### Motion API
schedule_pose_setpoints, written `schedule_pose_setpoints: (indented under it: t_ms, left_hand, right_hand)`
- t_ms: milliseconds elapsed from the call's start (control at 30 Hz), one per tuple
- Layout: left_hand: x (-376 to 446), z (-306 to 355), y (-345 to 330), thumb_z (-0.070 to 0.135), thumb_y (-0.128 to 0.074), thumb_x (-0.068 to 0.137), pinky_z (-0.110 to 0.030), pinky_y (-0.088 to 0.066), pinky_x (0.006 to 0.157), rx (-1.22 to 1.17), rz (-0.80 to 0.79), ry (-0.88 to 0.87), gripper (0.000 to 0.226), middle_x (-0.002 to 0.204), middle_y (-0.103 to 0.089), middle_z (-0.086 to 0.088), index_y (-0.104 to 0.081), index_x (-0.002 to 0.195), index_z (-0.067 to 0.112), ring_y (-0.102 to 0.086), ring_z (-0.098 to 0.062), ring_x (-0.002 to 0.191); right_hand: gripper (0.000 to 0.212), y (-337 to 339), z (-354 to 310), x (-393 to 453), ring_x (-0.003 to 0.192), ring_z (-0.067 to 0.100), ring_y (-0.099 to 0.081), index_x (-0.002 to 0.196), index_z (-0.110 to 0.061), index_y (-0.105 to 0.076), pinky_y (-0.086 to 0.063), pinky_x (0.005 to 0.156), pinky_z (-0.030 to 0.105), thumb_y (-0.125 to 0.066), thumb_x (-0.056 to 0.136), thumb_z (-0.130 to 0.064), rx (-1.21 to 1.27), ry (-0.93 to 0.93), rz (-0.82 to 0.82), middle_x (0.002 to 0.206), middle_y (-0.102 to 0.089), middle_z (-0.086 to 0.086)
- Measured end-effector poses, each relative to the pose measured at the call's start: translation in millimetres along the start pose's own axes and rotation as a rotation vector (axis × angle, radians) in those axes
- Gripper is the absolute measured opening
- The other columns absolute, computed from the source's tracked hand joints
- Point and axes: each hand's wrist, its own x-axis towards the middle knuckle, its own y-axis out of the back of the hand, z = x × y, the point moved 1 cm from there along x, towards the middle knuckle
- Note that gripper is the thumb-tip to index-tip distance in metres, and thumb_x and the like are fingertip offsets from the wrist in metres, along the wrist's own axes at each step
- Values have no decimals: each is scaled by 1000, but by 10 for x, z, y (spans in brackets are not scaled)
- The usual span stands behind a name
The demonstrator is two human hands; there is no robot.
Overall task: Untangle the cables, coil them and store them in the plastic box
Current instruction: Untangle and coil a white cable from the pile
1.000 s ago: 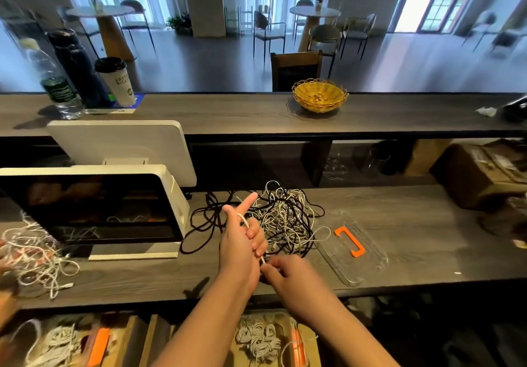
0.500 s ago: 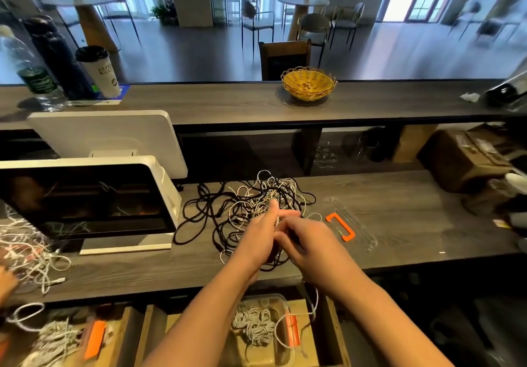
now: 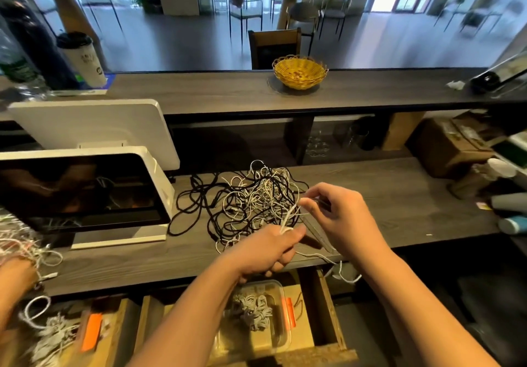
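A tangle of black and white cables [image 3: 251, 204] lies on the lower counter. My left hand [image 3: 271, 249] grips a white cable [image 3: 289, 219] wound around its fingers, just in front of the pile. My right hand [image 3: 339, 218] pinches the same white cable a little higher and to the right; its loose end [image 3: 339, 269] hangs over the counter edge. A clear plastic box [image 3: 278, 335] with an orange clip, holding coiled cables [image 3: 255, 311], sits in the open drawer below. The clear lid [image 3: 319, 234] lies mostly hidden under my right hand.
A white screen terminal [image 3: 85, 195] stands left of the pile. Another person's hand [image 3: 14, 278] with white cables shows at the far left, above a second drawer with coils [image 3: 51, 338]. A yellow basket [image 3: 299, 72], cup [image 3: 82, 58] and bottles stand on the upper counter. Cardboard boxes [image 3: 450, 144] are right.
My hands moved forward to the pile, then pulled apart, the right one rising to the right with the white cable. The view tilted down, showing more of the drawer.
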Motion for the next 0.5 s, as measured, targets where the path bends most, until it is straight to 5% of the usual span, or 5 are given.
schedule_pose_setpoints:
  t_ms: [133, 367, 500]
  left_hand:
    - [-61, -3, 30, 58, -29, 101, -19, -33, 45, -161, 66, -94, 38, 59, -47, 9, -53, 125, 40, -38, -5, 48]
    - [-84, -55, 61, 58, -34, 98, -18, -36, 44, -438, 231, -262, 45, 72, -55, -1, -54, 136, 43, -43, -8, 54]
    - [-65, -66, 48, 56, -31, 99, -33, -57, 78, -544, 326, -306, 45, 110, -69, -15, -61, 130, 45, -67, -22, 97]
  right_hand:
    - [13, -9, 39, -54, 64, 5, -56, 87, -23, -69, -40, 55, 16, -67, 92, -35, 56, -106, 23, 64, -61, -7]
    - [16, -148, -31, -165, 63, 13, -56, 90, -22, -68, -45, 58, 30, -59, 97, -33, 99, -181, -64, 66, -65, 0]
    - [19, -248, -99, -189, 57, 5, -52, 85, -23, -65, -39, 51, 23, -56, 99, -33, 120, -206, -128, 62, -60, -2]
